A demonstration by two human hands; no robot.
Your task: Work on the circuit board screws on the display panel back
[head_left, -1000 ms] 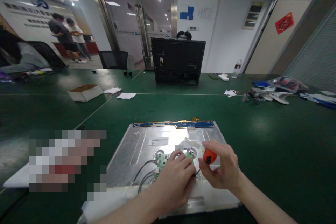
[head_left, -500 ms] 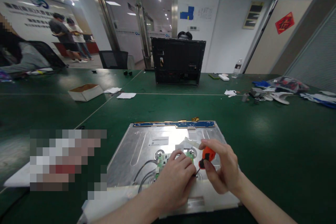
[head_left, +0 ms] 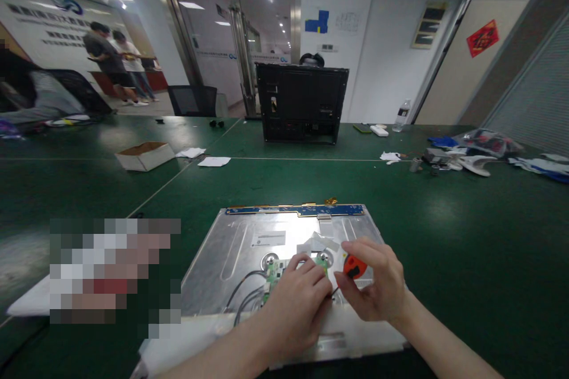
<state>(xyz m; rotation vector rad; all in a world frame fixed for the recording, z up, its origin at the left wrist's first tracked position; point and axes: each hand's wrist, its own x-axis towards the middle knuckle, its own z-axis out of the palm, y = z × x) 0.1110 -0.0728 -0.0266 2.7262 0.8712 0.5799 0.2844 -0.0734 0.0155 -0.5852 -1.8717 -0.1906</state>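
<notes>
A flat metal-backed display panel [head_left: 235, 249] lies on the table before me, with a blue circuit strip [head_left: 275, 211] along its far edge. My left hand [head_left: 302, 293] rests over a small green circuit board [head_left: 272, 271] on the panel, its fingers curled down; what they grip, if anything, is hidden. Just to the right, my right hand [head_left: 377, 281] holds an orange-and-black screwdriver [head_left: 355, 266] between thumb and fingers. The screwdriver's shaft slants down toward the left hand's fingers, and its tip is hidden. Dark cables [head_left: 242, 284] run from the board's left side.
A black monitor housing [head_left: 304, 103] stands upright at the back. An open white box [head_left: 144, 157] and papers [head_left: 214, 161] lie left of it. To the right are a bottle [head_left: 401, 115], metal parts [head_left: 435, 157] and a plastic bag [head_left: 489, 141]. People stand far left.
My right hand's fingers have shifted on the screwdriver handle, which has turned and shows more orange. My left hand and the panel stay put.
</notes>
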